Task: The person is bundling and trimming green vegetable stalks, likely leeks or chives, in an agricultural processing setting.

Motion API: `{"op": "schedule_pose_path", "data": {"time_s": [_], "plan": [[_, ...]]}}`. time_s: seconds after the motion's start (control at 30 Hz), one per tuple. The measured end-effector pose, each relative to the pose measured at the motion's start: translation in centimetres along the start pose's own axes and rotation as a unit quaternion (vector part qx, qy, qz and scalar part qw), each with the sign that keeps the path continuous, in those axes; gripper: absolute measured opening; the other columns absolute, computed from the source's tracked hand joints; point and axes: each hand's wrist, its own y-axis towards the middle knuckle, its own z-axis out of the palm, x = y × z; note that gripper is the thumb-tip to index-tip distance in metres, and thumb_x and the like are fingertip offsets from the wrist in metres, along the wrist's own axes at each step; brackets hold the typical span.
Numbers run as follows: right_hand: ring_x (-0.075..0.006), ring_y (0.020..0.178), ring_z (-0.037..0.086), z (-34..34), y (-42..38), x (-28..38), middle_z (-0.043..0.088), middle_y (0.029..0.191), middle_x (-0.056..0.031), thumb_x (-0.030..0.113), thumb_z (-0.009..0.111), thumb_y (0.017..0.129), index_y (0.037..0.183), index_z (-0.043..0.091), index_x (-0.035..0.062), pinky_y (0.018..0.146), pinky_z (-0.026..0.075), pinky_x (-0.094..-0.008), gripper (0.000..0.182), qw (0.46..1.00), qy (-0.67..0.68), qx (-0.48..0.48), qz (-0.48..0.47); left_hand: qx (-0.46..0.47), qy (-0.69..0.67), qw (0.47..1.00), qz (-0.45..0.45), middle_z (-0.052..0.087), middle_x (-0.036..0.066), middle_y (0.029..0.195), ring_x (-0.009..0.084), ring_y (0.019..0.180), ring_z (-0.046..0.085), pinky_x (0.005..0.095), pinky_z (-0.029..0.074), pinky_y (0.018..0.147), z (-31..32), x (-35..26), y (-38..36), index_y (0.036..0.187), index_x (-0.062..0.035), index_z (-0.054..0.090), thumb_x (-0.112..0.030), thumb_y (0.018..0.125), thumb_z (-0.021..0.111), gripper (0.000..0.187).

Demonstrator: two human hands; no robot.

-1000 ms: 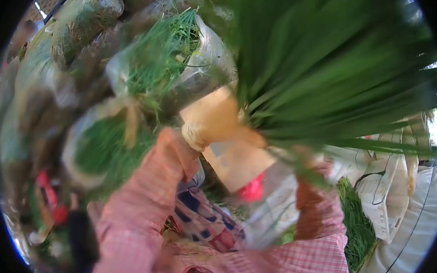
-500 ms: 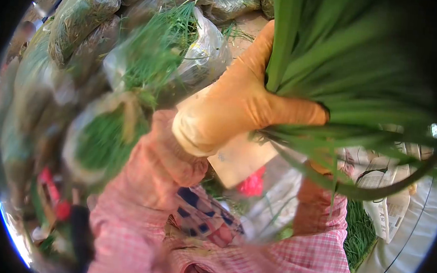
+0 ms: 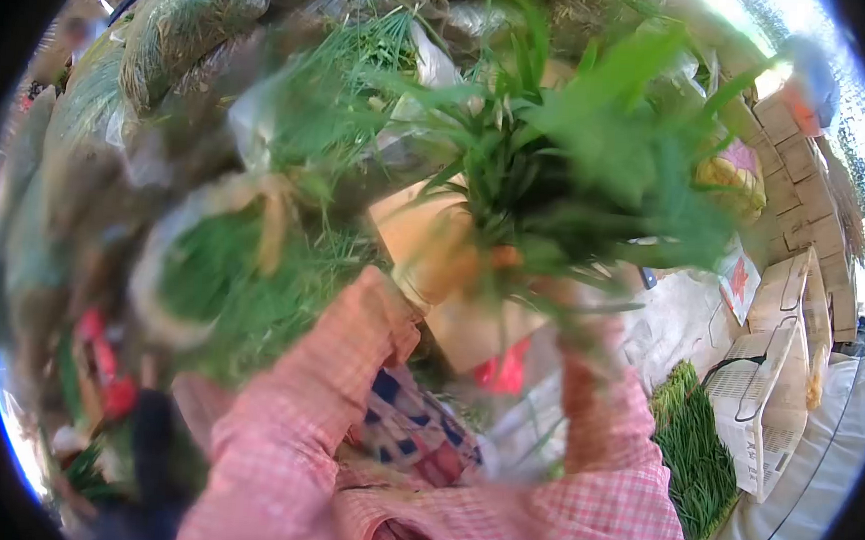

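Background: bags [image 3: 193, 52] are piled, apparently to save space.
Left hand [image 3: 442, 269]: closed around leafy bunch [image 3: 537, 172], seemingly so stems are kept together.
Right hand [image 3: 557, 295]: blurred; grip cannot be told.

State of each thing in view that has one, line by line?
Leafy bunch: held up, leaves splayed, blurred.
Left hand: gloved, closed around the bunch.
Right hand: mostly hidden by leaves, grip unclear.
Pale-rimmed bag: open, greens inside.
Stuffed bag: bulging.
Green pile: lying at right.

Green bunch [image 3: 532, 177] no longer fills the upper right; brown stack [image 3: 799, 184] now exposed there. Left hand [image 3: 438, 260], clear 0.5 s ago, now blurred, partly hidden.
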Motion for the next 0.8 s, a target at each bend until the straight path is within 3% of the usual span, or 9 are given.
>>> {"op": "schedule_pose_path", "data": {"time_s": [0.07, 0.13, 0.17, 0.27, 0.37, 0.4, 0.47, 0.67, 0.8], "plan": [[-0.0246, 0.115, 0.044, 1.0, 2.4, -2.9, 0.047, 0.126, -0.0092, 0.030, 0.059, 0.084, 0.125, 0.044, 0.0072, 0.102, 0.032, -0.0422, 0.050, 1.000, -0.015, 0.005, 0.023, -0.085, 0.439, 0.894, 0.007, 0.060, 0.011, 0.092, 0.0229, 0.086, 0.054, 0.0369, 0.042, 0.075, -0.5, 0.0, 1.4, 0.101, -0.0038, 0.059, -0.049, 0.077, 0.060, 0.052], [-0.0247, 0.115, 0.044, 0.1, 2.5, 2.4, 0.047, 0.126, -0.0091, 0.030, 0.059, 0.084, 0.125, 0.044, 0.0072, 0.102, 0.032, -0.0422, 0.049, 0.998, 0.057, -0.018, -0.010, -0.110, 0.530, 0.841, -0.020, 0.061, 0.009, 0.095, 0.0203, 0.086, 0.056, 0.0338, 0.045, 0.072, 1.4, -0.5, -0.3, 0.103, -0.0022, 0.057, -0.033, 0.071, 0.069, 0.046], [-0.0247, 0.115, 0.044, -0.4, 2.4, 5.2, 0.047, 0.126, -0.0090, 0.030, 0.059, 0.084, 0.125, 0.044, 0.0072, 0.102, 0.032, -0.0422, 0.049, 0.995, 0.091, -0.027, -0.039, -0.066, 0.147, 0.987, -0.013, 0.062, 0.008, 0.095, 0.0192, 0.086, 0.058, 0.0313, 0.047, 0.071, 2.7, -1.5, 0.0, 0.105, -0.0010, 0.056, -0.018, 0.066, 0.076, 0.048], [-0.0248, 0.115, 0.045, -0.5, 0.0, 1.9, 0.047, 0.126, -0.0089, 0.030, 0.059, 0.084, 0.124, 0.044, 0.0072, 0.102, 0.032, -0.0423, 0.049, 0.998, 0.064, -0.025, -0.010, -0.114, 0.642, 0.738, 0.176, 0.061, 0.007, 0.100, 0.0169, 0.087, 0.056, 0.0333, 0.045, 0.076, -2.8, 3.1, -0.6, 0.104, 0.0004, 0.058, -0.015, 0.071, 0.072, 0.039], [-0.0249, 0.114, 0.045, 0.6, 0.2, -3.7, 0.047, 0.126, -0.0088, 0.031, 0.059, 0.084, 0.124, 0.045, 0.0072, 0.102, 0.032, -0.0424, 0.049, 0.996, 0.062, -0.009, 0.066, -0.019, 0.373, 0.861, 0.345, 0.060, 0.010, 0.103, 0.0189, 0.090, 0.057, 0.0285, 0.045, 0.081, 3.0, -1.1, 2.7, 0.113, 0.0008, 0.053, -0.016, 0.068, 0.072, 0.051], [-0.0249, 0.114, 0.045, 0.4, 0.7, -2.9, 0.047, 0.126, -0.0087, 0.031, 0.059, 0.084, 0.124, 0.045, 0.0072, 0.102, 0.032, -0.0424, 0.049, 0.992, 0.103, -0.016, 0.068, -0.001, 0.253, 0.945, 0.206, 0.060, 0.013, 0.103, 0.0222, 0.092, 0.057, 0.0294, 0.045, 0.081, 2.5, -0.2, 3.3, 0.115, 0.0005, 0.050, -0.018, 0.064, 0.073, 0.059], [-0.0250, 0.114, 0.045, -0.2, 1.2, -1.4, 0.048, 0.125, -0.0086, 0.031, 0.059, 0.084, 0.124, 0.045, 0.0072, 0.102, 0.032, -0.0424, 0.049, 0.976, 0.205, -0.033, 0.073, 0.026, 0.187, 0.981, 0.036, 0.060, 0.017, 0.103, 0.0255, 0.096, 0.058, 0.0311, 0.045, 0.084, 2.4, 0.7, 5.2, 0.116, 0.0010, 0.048, -0.022, 0.059, 0.075, 0.068], [-0.0237, 0.109, 0.048, 0.8, 0.6, -3.1, 0.052, 0.119, -0.0081, 0.034, 0.058, 0.083, 0.118, 0.050, 0.0082, 0.098, 0.036, -0.0405, 0.044, 0.828, 0.537, -0.096, 0.134, 0.063, 0.419, 0.903, -0.076, 0.050, 0.019, 0.119, 0.0252, 0.110, 0.047, 0.0316, 0.037, 0.095, 3.1, -3.4, 11.4, 0.134, 0.0031, 0.025, -0.028, 0.069, 0.073, 0.087], [-0.0260, 0.098, 0.054, -0.9, -1.7, -6.4, 0.054, 0.112, -0.0105, 0.037, 0.055, 0.085, 0.118, 0.048, 0.0076, 0.085, 0.045, -0.0434, 0.045, 0.802, 0.504, -0.071, 0.312, -0.026, 0.524, 0.850, 0.037, 0.047, 0.014, 0.126, 0.0197, 0.121, 0.039, 0.0310, 0.029, 0.102, -8.7, -0.6, 5.9, 0.129, -0.0019, 0.040, -0.021, 0.084, 0.057, 0.052]]}}
